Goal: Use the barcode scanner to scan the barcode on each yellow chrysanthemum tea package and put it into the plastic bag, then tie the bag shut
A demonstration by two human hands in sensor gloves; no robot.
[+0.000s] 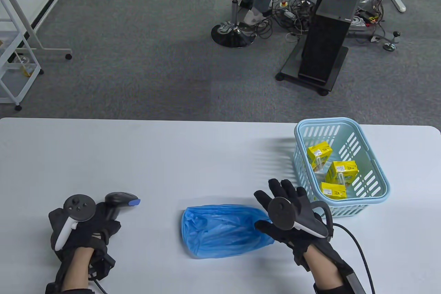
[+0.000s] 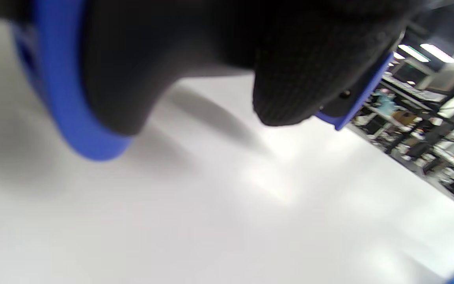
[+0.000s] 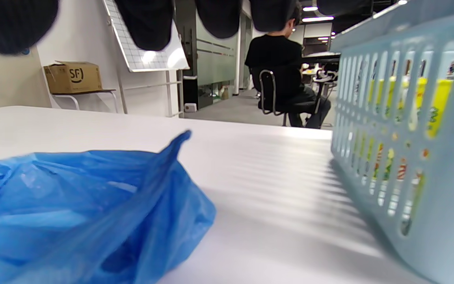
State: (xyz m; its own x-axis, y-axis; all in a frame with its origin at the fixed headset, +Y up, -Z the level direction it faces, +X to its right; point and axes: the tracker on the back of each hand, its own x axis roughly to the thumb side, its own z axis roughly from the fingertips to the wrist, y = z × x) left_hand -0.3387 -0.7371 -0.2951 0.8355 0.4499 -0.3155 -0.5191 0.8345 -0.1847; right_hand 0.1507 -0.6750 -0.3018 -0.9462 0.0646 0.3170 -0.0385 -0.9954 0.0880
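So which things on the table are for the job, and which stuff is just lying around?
For the job:
barcode scanner, gripped by the left hand
blue plastic bag
three yellow tea packages
basket holding them

Just around:
office chair
cardboard box
whiteboard

On the white worktop (image 1: pixel 172 156), the left hand (image 1: pixel 82 228) grips a barcode scanner (image 1: pixel 119 201). The right hand (image 1: pixel 293 214), fingers (image 1: pixel 279 187) spread, seems to touch the blue plastic bag (image 1: pixel 220 230). Three yellow tea packages (image 1: pixel 339 173) lie in the pale basket (image 1: pixel 375 166).
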